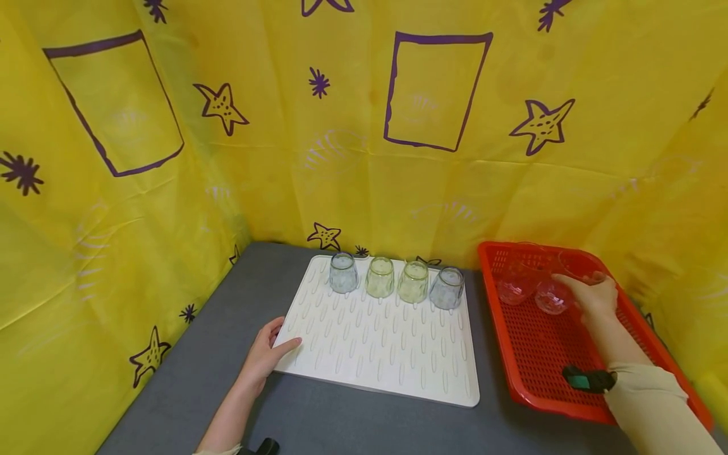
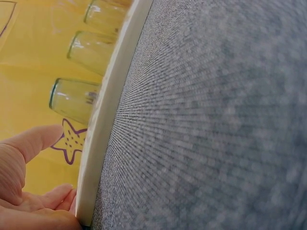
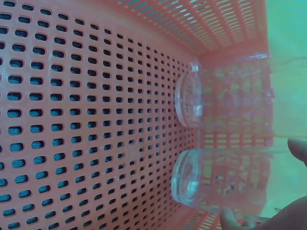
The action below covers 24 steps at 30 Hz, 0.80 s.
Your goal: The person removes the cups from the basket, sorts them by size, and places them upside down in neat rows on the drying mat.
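My left hand (image 1: pixel 264 351) rests at the left edge of a white ribbed draining tray (image 1: pixel 375 354). In the left wrist view its fingers touch the tray's side, while the thumb (image 2: pixel 41 139) stands apart above it. Inside the red basket (image 1: pixel 503 354), my right hand (image 1: pixel 600 303) holds a clear drinking glass (image 3: pixel 223 177) near its upper end, thumb and fingers on opposite sides. Another clear glass (image 3: pixel 235 98) stands beside it, base toward the basket floor. Part of the held glass is hidden by the hand.
Along the tray's far edge stand several tinted glasses, bluish ones (image 1: pixel 344 273) at both ends and greenish ones (image 1: pixel 380 278) between; they appear mouth down. A grey tabletop (image 1: pixel 335 417) lies underneath. Yellow patterned cloth (image 1: pixel 352 183) hangs behind and at both sides.
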Tool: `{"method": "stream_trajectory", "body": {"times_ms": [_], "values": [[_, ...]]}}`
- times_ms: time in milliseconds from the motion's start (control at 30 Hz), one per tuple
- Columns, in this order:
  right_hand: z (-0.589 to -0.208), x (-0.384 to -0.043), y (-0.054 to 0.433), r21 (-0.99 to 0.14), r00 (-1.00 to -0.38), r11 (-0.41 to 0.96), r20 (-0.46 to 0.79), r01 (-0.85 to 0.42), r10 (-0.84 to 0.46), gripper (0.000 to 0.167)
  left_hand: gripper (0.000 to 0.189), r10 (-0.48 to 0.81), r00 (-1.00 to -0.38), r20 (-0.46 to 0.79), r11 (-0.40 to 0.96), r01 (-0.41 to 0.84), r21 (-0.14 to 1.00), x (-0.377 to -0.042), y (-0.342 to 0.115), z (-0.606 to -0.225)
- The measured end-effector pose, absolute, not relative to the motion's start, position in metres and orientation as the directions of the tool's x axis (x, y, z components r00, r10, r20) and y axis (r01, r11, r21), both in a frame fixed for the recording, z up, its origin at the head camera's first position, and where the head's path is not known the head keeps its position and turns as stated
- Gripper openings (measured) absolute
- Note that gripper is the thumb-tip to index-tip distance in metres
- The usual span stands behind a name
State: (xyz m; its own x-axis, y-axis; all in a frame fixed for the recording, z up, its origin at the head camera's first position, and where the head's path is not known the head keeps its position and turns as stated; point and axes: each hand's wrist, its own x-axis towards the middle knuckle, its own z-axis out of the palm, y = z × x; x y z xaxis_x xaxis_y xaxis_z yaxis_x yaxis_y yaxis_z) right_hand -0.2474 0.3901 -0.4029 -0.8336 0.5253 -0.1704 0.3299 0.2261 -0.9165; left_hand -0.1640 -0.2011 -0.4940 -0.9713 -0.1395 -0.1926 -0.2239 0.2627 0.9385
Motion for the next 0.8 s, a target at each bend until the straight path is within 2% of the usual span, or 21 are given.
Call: {"method": "stream_trajectory", "body": {"times_ms": [133, 200, 300, 533, 800], "values": [[-0.398, -0.245, 0.39, -0.944, -0.805, 0.112, -0.197, 0.309, 0.56, 0.095, 0.079, -0.122, -0.977, -0.175, 0.26, -0.202, 0.944, -0.164, -0.2, -0.493], [-0.394, -0.243, 0.39, -0.952, -0.791, 0.073, -0.203, 0.298, 0.577, 0.096, 0.079, -0.116, -0.979, -0.167, 0.259, -0.192, 0.947, -0.164, -0.2, -0.493], [-0.388, -0.241, 0.388, -0.952, -0.768, 0.067, -0.198, 0.298, 0.608, 0.097, 0.079, -0.119, -0.979, -0.165, 0.255, -0.19, 0.948, -0.164, -0.2, -0.493], [-0.374, -0.235, 0.382, -0.965, -0.724, 0.037, -0.168, 0.259, 0.669, 0.078, 0.078, -0.127, -0.978, -0.167, 0.262, -0.195, 0.945, -0.164, -0.201, -0.493], [-0.357, -0.221, 0.367, -0.982, -0.682, -0.033, -0.154, 0.187, 0.715, 0.088, 0.078, -0.114, -0.977, -0.18, 0.26, -0.205, 0.944, -0.163, -0.202, -0.493]]}}
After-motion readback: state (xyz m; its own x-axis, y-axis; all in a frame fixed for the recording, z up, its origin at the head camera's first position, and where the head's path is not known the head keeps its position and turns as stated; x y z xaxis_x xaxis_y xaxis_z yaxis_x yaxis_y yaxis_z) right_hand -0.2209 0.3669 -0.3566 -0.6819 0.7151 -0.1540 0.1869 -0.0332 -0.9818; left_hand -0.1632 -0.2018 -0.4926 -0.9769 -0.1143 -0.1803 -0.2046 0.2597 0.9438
